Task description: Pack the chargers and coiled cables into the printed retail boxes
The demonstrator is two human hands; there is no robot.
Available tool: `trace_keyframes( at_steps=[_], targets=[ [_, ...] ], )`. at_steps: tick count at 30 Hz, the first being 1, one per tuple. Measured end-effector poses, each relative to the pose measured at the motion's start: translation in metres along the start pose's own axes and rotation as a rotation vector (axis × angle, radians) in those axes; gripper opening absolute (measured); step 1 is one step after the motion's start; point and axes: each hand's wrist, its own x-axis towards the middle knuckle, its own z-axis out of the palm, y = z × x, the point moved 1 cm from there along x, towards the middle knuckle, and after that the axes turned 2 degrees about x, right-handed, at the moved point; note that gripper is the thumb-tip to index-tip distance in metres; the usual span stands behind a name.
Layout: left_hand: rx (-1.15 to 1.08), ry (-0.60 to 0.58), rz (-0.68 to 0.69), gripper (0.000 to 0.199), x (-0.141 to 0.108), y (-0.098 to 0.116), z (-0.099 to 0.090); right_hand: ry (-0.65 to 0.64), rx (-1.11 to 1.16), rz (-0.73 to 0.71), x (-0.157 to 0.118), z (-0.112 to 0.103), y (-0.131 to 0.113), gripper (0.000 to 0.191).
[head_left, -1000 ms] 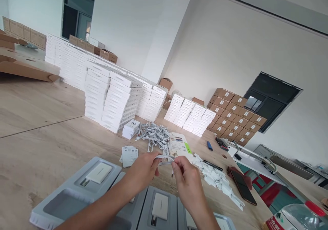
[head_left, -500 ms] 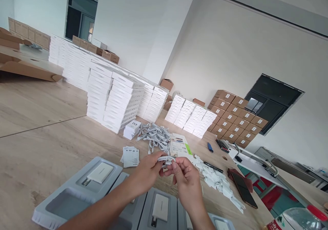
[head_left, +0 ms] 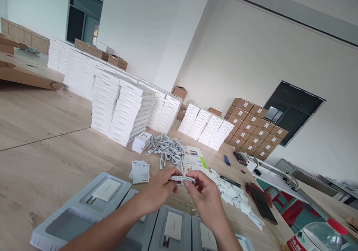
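Between both hands is a coiled white cable [head_left: 180,178], held above the table. My left hand [head_left: 159,188] pinches its left end; my right hand [head_left: 203,191] grips the right end between thumb and fingers. Beneath my forearms stand several grey moulded trays [head_left: 104,175] in a row. White rectangular chargers [head_left: 107,190] with plug prongs lie in their recesses; another charger [head_left: 173,225] shows between my arms. Just beyond my hands lies a tangled heap of white cables [head_left: 169,146]. Left of it are printed cards [head_left: 140,172] on the wood.
Tall stacks of white boxes [head_left: 125,102] rise behind the cables, near a small stack of cards [head_left: 142,141]. To the right lie white paper strips [head_left: 235,195], a black pen [head_left: 231,181], a blue cutter [head_left: 227,160] and a phone [head_left: 263,204]. A red-capped bottle [head_left: 316,236] stands lower right.
The cable coil has turned and now looks flatter and stretched wider between my fingers. My right hand has shifted slightly right. The whole view has moved a little.
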Motion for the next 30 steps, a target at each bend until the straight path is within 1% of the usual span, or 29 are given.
trace_keyframes(
  at_steps=[1,3,5,7,9,12,15,18,21,23,26,28,30],
  targets=[
    [-0.047,-0.023,-0.027,0.016,0.000,0.000,0.000,-0.016,0.033,0.002,0.000,-0.001,-0.001,0.025],
    [-0.210,-0.097,-0.085,0.013,0.000,-0.001,-0.002,-0.028,0.103,0.037,0.001,-0.002,-0.001,0.030],
    [-0.392,-0.169,-0.120,0.021,0.001,-0.004,-0.003,-0.057,0.173,0.110,0.002,-0.004,-0.001,0.035],
    [-0.503,-0.205,-0.140,0.028,0.001,-0.007,-0.005,-0.113,0.226,0.167,0.002,-0.007,-0.001,0.039],
    [-0.540,-0.229,-0.153,0.028,0.000,-0.009,-0.006,-0.154,0.245,0.165,0.000,-0.011,-0.004,0.038],
    [-0.550,-0.292,-0.134,0.025,-0.002,-0.007,-0.006,-0.176,0.257,0.139,-0.006,-0.017,-0.008,0.035],
    [-0.599,-0.380,-0.118,0.025,-0.004,-0.002,-0.004,-0.168,0.325,0.191,-0.014,-0.020,-0.006,0.036],
    [-0.631,-0.466,-0.106,0.023,-0.005,0.001,-0.003,-0.140,0.400,0.262,-0.022,-0.021,0.002,0.038],
    [-0.608,-0.459,-0.081,0.021,-0.005,0.000,-0.001,-0.107,0.438,0.295,-0.027,-0.021,0.009,0.039],
    [-0.567,-0.453,-0.074,0.020,-0.005,0.000,0.000,-0.118,0.446,0.292,-0.030,-0.023,0.010,0.038],
    [-0.470,-0.485,-0.061,0.022,-0.006,0.003,0.003,-0.149,0.395,0.271,-0.037,-0.028,0.008,0.035],
    [-0.320,-0.484,-0.039,0.023,-0.007,0.007,0.005,-0.124,0.359,0.256,-0.042,-0.032,0.006,0.034],
    [-0.091,-0.456,-0.026,0.025,-0.004,0.006,0.007,-0.087,0.343,0.250,-0.048,-0.035,0.006,0.033]
  ],
)
